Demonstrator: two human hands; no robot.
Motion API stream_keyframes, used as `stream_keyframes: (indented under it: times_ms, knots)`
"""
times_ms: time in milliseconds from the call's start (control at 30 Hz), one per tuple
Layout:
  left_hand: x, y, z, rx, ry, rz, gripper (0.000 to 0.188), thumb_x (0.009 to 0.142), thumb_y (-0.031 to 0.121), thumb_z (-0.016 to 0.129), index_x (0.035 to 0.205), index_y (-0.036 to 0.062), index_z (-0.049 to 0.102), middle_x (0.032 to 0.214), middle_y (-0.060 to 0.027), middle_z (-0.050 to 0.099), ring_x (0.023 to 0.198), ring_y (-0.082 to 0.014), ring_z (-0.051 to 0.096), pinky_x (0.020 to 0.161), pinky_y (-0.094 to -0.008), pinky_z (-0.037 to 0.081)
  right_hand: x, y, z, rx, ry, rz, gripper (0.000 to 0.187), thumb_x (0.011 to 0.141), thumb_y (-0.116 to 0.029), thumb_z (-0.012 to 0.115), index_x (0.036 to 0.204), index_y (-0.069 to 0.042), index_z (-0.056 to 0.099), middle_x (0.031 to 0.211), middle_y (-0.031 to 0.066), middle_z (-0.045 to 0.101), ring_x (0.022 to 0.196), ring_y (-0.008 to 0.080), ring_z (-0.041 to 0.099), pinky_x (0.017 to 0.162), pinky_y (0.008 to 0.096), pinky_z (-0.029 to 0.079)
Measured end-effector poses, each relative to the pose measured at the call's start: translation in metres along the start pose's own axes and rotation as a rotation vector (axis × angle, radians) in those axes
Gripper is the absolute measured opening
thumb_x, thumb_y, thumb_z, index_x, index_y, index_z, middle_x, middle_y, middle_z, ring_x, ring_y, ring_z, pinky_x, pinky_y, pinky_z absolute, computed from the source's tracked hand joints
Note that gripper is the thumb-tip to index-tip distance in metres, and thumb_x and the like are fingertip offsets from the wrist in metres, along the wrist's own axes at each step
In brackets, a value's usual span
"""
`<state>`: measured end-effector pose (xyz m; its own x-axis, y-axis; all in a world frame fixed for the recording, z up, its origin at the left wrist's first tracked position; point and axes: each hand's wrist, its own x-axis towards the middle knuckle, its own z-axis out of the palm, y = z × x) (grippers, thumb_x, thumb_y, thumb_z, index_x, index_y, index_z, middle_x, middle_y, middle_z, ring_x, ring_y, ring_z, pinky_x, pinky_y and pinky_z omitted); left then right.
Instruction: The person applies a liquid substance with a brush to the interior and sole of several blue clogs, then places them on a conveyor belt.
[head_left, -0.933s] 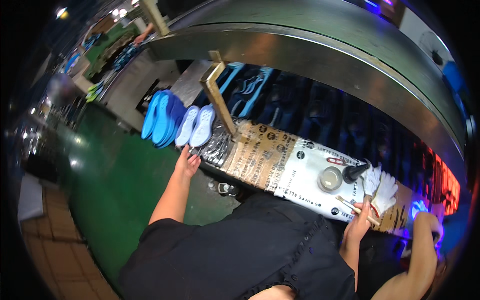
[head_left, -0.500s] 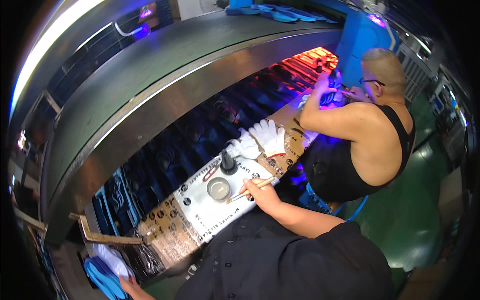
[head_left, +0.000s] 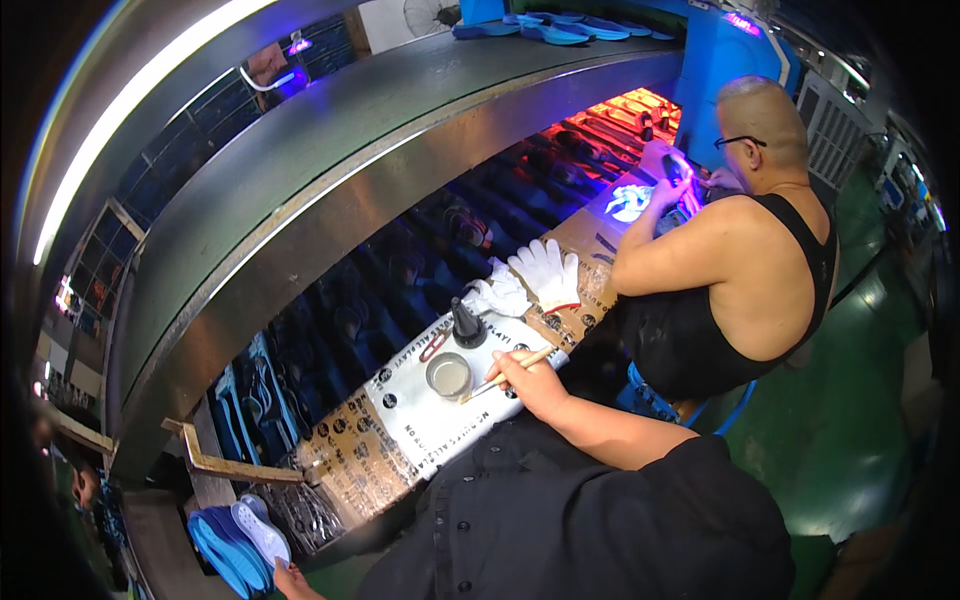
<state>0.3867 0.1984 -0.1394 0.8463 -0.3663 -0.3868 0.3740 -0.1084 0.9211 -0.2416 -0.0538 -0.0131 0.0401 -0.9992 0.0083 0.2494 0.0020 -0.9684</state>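
My right hand is closed round a brush with a pale wooden handle. Its bristle end points down to the left, just beside a round tin of greyish-white liquid. At the lower left, my left hand, partly cut by the frame edge, grips the end of a pale lavender shoe sole. That sole leans against a bunch of blue soles. Behind the tin stands a black bottle with a cone nozzle, and a small red-handled tool lies close by.
White gloves lie farther along the taped cardboard ledge. Beyond it runs a dark conveyor carrying shoe parts under a metal hood, glowing red at the far end. A co-worker sits to the right, hands under violet light.
The view has shifted, moving most of the scene in the picture. The pale sole now stands out more from the blue ones in my left hand. The brush stays beside the tin.
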Motion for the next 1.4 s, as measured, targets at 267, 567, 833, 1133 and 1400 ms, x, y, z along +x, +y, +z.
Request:
stream_keyframes:
  times_ms: [267, 567, 833, 1133, 1400]
  knots:
    - [-0.14, -0.028, -0.026, 0.056, -0.481, -0.228, 0.034, 0.083, 0.014, 0.06, 0.113, -0.0004, 0.052, 0.102, -0.0087, 0.06, 0.093, -0.0202, 0.058, 0.082, -0.031, 0.045, 0.004, 0.014, -0.038, -0.067, 0.236, 0.031, 0.034, 0.092, -0.024, 0.049, 0.072, 0.0, 0.062, 0.068, 0.0041, 0.06, 0.059, 0.0083, 0.05, 0.056, 0.0219, 0.04]
    - [-0.215, -0.042, 0.124, -0.029, -0.585, -0.487, 0.032, 0.081, 0.009, 0.059, 0.111, 0.0015, 0.05, 0.102, -0.0069, 0.059, 0.091, -0.0175, 0.056, 0.071, -0.0274, 0.044, 0.047, 0.008, -0.004, -0.319, -0.008, -0.112, 0.029, 0.09, -0.025, 0.052, 0.078, -0.002, 0.065, 0.067, 0.0032, 0.056, 0.067, 0.0103, 0.051, 0.062, 0.0239, 0.04]
    - [-0.227, -0.025, 0.199, 0.146, -0.704, -0.595, 0.03, 0.081, 0.003, 0.052, 0.11, -0.001, 0.047, 0.091, -0.0117, 0.061, 0.068, -0.0197, 0.062, 0.054, -0.0261, 0.053, 0.075, 0.03, 0.024, -0.816, -0.19, -0.485, 0.013, 0.076, -0.017, 0.064, 0.068, -0.007, 0.065, 0.062, 0.0051, 0.058, 0.066, 0.0247, 0.055, 0.064, 0.0346, 0.041]
    - [-0.215, -0.02, 0.208, 0.176, -0.746, -0.518, 0.029, 0.086, 0.017, 0.046, 0.107, -0.0028, 0.046, 0.072, -0.0134, 0.06, 0.048, -0.0193, 0.057, 0.044, -0.0263, 0.05, 0.075, 0.028, 0.021, -0.814, -0.176, -0.406, 0.016, 0.076, -0.018, 0.064, 0.066, -0.006, 0.064, 0.062, 0.0053, 0.058, 0.066, 0.024, 0.056, 0.066, 0.0346, 0.041]
    - [-0.256, 0.016, 0.256, 0.131, -0.835, -0.054, 0.046, 0.082, 0.012, 0.055, 0.123, -0.0018, 0.039, 0.102, -0.0117, 0.059, 0.08, -0.0178, 0.061, 0.058, -0.028, 0.051, 0.059, 0.005, 0.017, -0.256, -0.011, 0.006, 0.033, 0.091, -0.026, 0.051, 0.079, 0.002, 0.065, 0.071, 0.0045, 0.058, 0.068, 0.0109, 0.051, 0.066, 0.0254, 0.041]
